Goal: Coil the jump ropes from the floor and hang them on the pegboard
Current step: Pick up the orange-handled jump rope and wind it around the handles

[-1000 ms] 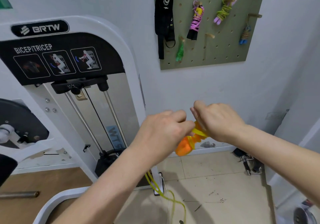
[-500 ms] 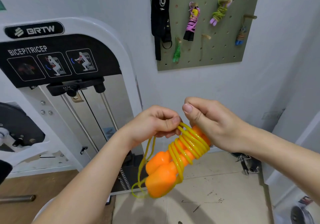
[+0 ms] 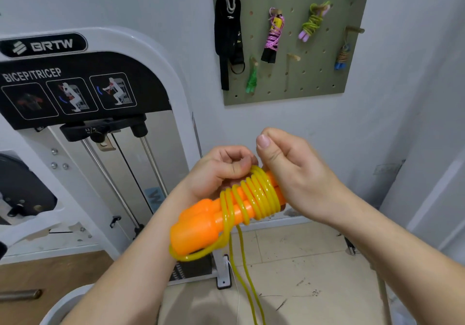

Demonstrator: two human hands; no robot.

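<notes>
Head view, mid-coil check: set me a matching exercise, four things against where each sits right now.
Things:
1. orange handles
2. yellow cord
3. black strap
4. pink rope bundle

Places:
A. hangs at the left edge of the pegboard
B. wound round the handles, tail dangling toward the floor
C. gripped at one end by the right hand
D. hangs on the board just right of the strap

Pairs: 1-C, 2-B, 3-A, 4-D.

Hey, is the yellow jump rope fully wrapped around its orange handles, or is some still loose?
Partly wrapped. The yellow cord makes several turns round the orange handles, but part of it hangs loose toward the floor.
</notes>
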